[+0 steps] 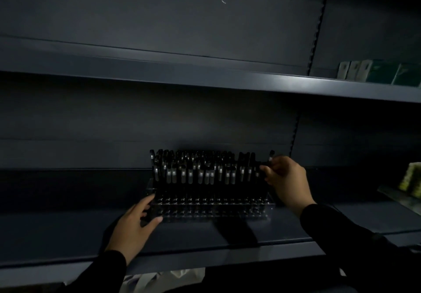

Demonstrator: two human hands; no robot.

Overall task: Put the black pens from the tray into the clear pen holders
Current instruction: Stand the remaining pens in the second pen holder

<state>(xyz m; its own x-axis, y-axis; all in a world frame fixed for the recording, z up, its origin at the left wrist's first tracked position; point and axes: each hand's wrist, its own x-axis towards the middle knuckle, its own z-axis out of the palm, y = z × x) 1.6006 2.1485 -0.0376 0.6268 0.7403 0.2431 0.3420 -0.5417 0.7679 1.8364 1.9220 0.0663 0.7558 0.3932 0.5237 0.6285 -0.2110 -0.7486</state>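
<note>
My left hand is nearest to me. It rests on the shelf with fingers spread wide, touching the front left corner of the clear pen holder. It grips nothing. The holder sits in the middle of the shelf, a bit back from the front edge. Rows of black pens stand up in it, most toward the back. At the holder's far right corner, my right hand is raised, fingers curled, pinching one black pen near its top. It is dark, so I cannot tell if that pen sits in a slot.
</note>
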